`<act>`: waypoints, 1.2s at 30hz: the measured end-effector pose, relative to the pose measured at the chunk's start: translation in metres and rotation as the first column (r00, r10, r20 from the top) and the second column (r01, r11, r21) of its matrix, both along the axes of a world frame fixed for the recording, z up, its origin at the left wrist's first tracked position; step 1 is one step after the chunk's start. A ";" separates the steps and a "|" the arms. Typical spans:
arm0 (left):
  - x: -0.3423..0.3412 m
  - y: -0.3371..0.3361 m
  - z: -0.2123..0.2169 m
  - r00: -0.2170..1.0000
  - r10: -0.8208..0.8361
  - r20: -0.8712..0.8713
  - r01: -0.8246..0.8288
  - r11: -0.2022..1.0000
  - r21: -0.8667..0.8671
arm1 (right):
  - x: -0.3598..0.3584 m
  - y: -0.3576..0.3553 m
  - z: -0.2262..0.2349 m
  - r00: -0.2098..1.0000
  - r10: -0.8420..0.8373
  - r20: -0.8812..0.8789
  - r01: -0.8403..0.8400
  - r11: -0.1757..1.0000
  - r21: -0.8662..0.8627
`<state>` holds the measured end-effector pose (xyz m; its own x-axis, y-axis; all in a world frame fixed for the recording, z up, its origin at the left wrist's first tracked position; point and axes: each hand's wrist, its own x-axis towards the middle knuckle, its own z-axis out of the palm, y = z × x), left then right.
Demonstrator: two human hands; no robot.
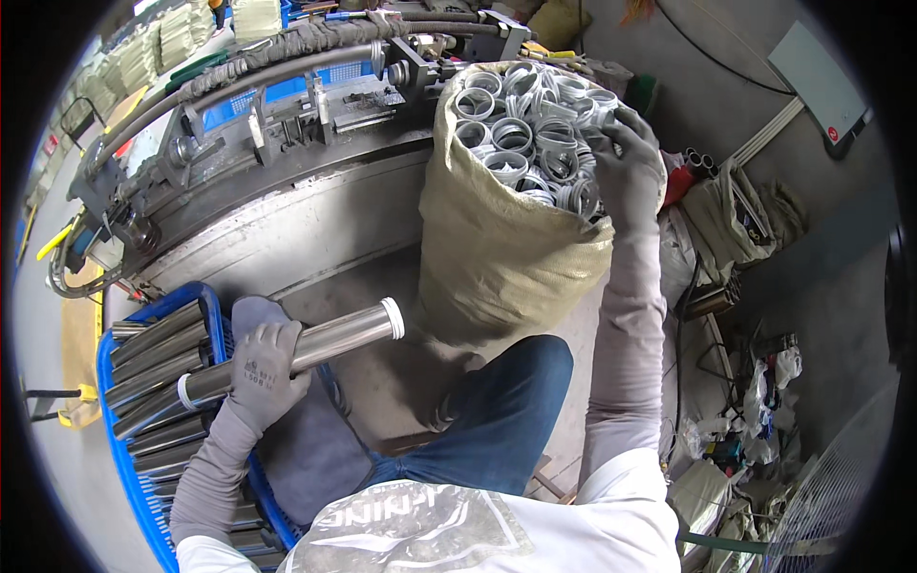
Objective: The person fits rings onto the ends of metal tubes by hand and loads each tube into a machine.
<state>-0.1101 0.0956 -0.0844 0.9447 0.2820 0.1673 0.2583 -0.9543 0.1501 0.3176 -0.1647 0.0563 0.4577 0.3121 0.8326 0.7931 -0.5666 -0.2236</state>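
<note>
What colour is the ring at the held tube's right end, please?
The ring is white, best seen in the head view.

A smooth, shiny metal tube is held aslant, one end angled away to the right, a white band at each end. Pale grey rings fill the beige sack to its mouth, heaped loosely, tilted every which way.
</note>
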 end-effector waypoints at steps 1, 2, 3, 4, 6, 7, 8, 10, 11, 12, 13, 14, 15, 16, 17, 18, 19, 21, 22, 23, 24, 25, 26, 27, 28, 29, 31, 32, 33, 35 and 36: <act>-0.001 0.000 0.001 0.999 0.012 -0.035 -0.012 1.000 0.000 | -0.009 0.001 0.001 0.952 0.254 -0.173 -0.209 0.947 0.243; -0.003 0.001 0.001 0.999 0.015 -0.033 -0.015 1.000 0.000 | -0.020 -0.004 -0.005 0.749 0.564 -0.346 -0.330 0.771 0.544; -0.006 0.002 0.000 1.000 0.016 -0.017 -0.016 1.000 0.005 | -0.030 -0.007 -0.009 0.435 0.824 -0.365 -0.300 0.514 0.804; -0.004 0.002 0.001 1.000 0.003 0.002 -0.003 1.000 0.010 | -0.028 -0.010 -0.018 0.488 0.844 -0.222 -0.444 0.459 0.769; -0.002 0.003 0.000 1.000 -0.013 0.022 0.012 1.000 0.013 | -0.027 -0.024 -0.035 0.001 0.994 -0.105 -0.448 0.094 0.889; -0.002 0.003 0.000 0.999 -0.023 0.036 0.023 1.000 0.014 | -0.049 -0.018 -0.033 -0.025 0.996 -0.087 -0.363 0.073 0.929; -0.002 0.003 0.000 0.999 -0.023 0.031 0.023 1.000 0.015 | -0.055 -0.016 -0.037 -0.029 0.994 -0.104 -0.309 0.090 0.947; -0.002 0.005 0.001 0.997 -0.033 0.069 0.034 0.999 -0.013 | -0.070 -0.008 -0.041 -0.042 0.986 -0.161 -0.290 0.142 0.947; -0.003 0.006 0.003 0.998 -0.023 0.061 0.024 1.000 -0.011 | -0.082 -0.002 -0.040 -0.053 0.986 -0.158 -0.284 0.137 0.949; -0.005 0.008 0.006 0.998 -0.036 0.059 0.039 0.998 -0.048 | -0.097 0.006 -0.037 0.227 0.898 -0.376 -0.419 0.439 0.795; -0.010 0.012 0.011 0.998 -0.030 0.048 0.033 0.996 -0.080 | -0.108 0.015 -0.042 0.495 0.717 -0.491 -0.454 0.695 0.557; -0.008 0.014 0.017 0.999 0.011 0.030 -0.008 0.997 -0.072 | -0.120 0.017 -0.054 0.584 0.657 -0.476 -0.414 0.746 0.522; 0.004 0.020 0.024 0.998 0.014 0.055 -0.013 1.000 -0.022 | -0.117 0.016 -0.075 0.551 0.649 -0.525 -0.452 0.761 0.466; 0.020 0.030 0.033 0.997 0.013 0.077 -0.015 0.999 0.032 | -0.126 0.020 -0.095 0.406 0.714 -0.571 -0.492 0.697 0.522; 0.036 0.043 0.042 0.989 -0.003 0.145 -0.019 0.988 0.152 | -0.135 0.023 -0.113 0.256 0.757 -0.602 -0.519 0.633 0.575; 0.056 0.057 0.050 0.978 -0.040 0.206 -0.016 0.965 0.262 | -0.139 0.030 -0.136 0.138 0.749 -0.649 -0.450 0.631 0.632; 0.081 0.070 0.060 0.962 -0.032 0.272 -0.038 0.968 0.247 | -0.144 0.039 -0.163 0.013 0.730 -0.683 -0.371 0.638 0.675; 0.131 0.105 0.075 0.940 -0.018 0.340 -0.100 0.939 0.328 | -0.160 0.058 -0.202 -0.422 0.808 -0.411 0.049 0.474 0.879; 0.161 0.119 0.082 0.923 -0.032 0.384 -0.137 0.904 0.405 | -0.156 0.058 -0.240 -0.463 0.818 -0.341 0.049 0.408 0.912; 0.181 0.139 0.091 0.929 0.001 0.371 -0.175 0.883 0.436 | -0.157 0.062 -0.249 -0.486 0.810 -0.327 0.052 0.400 0.915; 0.200 0.157 0.099 0.933 0.029 0.359 -0.205 0.862 0.463 | -0.157 0.066 -0.255 -0.493 0.755 -0.432 -0.070 0.460 0.885; 0.221 0.170 0.107 0.946 0.116 0.303 -0.254 0.845 0.471 | -0.155 0.068 -0.260 -0.478 0.696 -0.536 -0.192 0.512 0.837; 0.242 0.181 0.115 0.947 0.198 0.252 -0.300 0.826 0.478 | -0.151 0.068 -0.257 -0.481 0.693 -0.536 -0.193 0.513 0.836; 0.258 0.198 0.117 0.946 0.211 0.248 -0.309 0.820 0.482 | -0.151 0.069 -0.249 -0.445 0.691 -0.570 -0.229 0.528 0.818; 0.275 0.214 0.116 0.937 0.293 0.189 -0.348 0.812 0.468 | -0.151 0.067 -0.240 -0.402 0.688 -0.604 -0.260 0.546 0.796; 0.288 0.225 0.112 0.922 0.366 0.126 -0.382 0.803 0.458 | -0.149 0.067 -0.236 -0.354 0.687 -0.635 -0.287 0.567 0.773; 0.304 0.238 0.104 0.925 0.362 0.114 -0.370 0.798 0.476 | -0.147 0.066 -0.236 -0.393 0.714 -0.579 -0.197 0.550 0.812; 0.310 0.244 0.101 0.924 0.375 0.074 -0.361 0.792 0.492 | -0.149 0.065 -0.235 -0.376 0.731 -0.569 -0.182 0.544 0.819; 0.315 0.248 0.097 0.922 0.385 0.034 -0.349 0.789 0.507 | -0.151 0.063 -0.234 -0.357 0.748 -0.560 -0.164 0.540 0.826; 0.321 0.252 0.086 0.921 0.391 -0.001 -0.333 0.785 0.523 | -0.149 0.061 -0.239 -0.354 0.739 -0.574 -0.182 0.548 0.817; 0.324 0.254 0.078 0.929 0.371 -0.010 -0.316 0.805 0.503 | -0.147 0.060 -0.243 -0.353 0.729 -0.586 -0.199 0.554 0.808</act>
